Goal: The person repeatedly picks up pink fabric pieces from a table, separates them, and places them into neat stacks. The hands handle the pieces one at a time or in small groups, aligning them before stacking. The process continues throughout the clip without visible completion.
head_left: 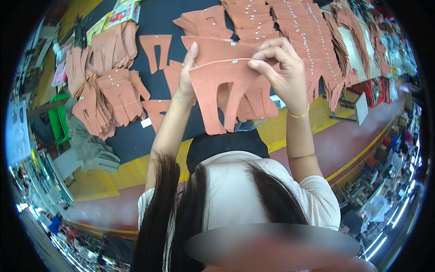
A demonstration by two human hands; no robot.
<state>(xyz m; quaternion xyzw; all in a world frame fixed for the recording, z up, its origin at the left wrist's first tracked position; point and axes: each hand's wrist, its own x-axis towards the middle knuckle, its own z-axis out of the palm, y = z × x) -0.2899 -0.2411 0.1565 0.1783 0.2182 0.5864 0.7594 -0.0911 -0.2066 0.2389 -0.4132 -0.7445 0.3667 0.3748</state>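
In front of my body I hold up a salmon-coloured leather piece (206,86) with a long slot cut into it and a small white tag at its top edge. My left hand (186,79) is closed on its left side, thumb upward, its other fingers mostly hidden. Thumb and forefinger of my right hand (285,68) pinch the top edge near the right corner. Just behind it stands a second leather piece (210,50), also white-tagged; whether a hand grips that one too, I cannot tell. More slotted pieces (260,104) show below my right hand.
A dark table (156,20) carries stacked leather pieces (113,93) on the left and long overlapping rows (299,41) on the right. A single slotted piece (149,47) lies left of my hands. A small stool (358,109) and red crate (375,93) stand at the right.
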